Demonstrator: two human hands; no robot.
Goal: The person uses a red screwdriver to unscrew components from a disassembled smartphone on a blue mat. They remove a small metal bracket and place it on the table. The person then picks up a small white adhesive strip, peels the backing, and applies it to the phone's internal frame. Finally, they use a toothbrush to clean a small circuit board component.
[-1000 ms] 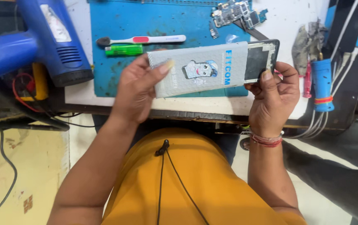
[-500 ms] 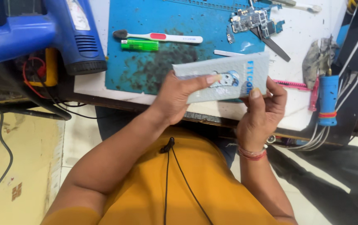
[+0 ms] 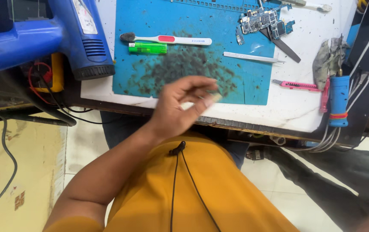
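Observation:
My left hand [image 3: 183, 103] hovers over the near edge of the white workbench [image 3: 292, 114], in front of the blue work mat [image 3: 184, 64]. Its fingers are loosely curled and apart, and I see nothing held in them; the hand is motion-blurred. My right hand is out of view. The pale flat packet is not in sight. On the mat lie a white and red toothbrush [image 3: 167, 40], a green lighter [image 3: 147, 47], a thin metal strip tool [image 3: 250, 57] and a bare phone circuit board [image 3: 262, 19].
A blue heat gun [image 3: 81, 34] lies at the left of the bench over tangled wires. A pink utility knife [image 3: 297, 85], a grey rag [image 3: 325, 58] and a blue-handled iron [image 3: 338, 99] with cables sit at the right. Below are my yellow shirt and the tiled floor.
Both hands held the pale packet before; now it is gone from view, my right hand has left the frame, and my left hand hangs alone over the bench edge.

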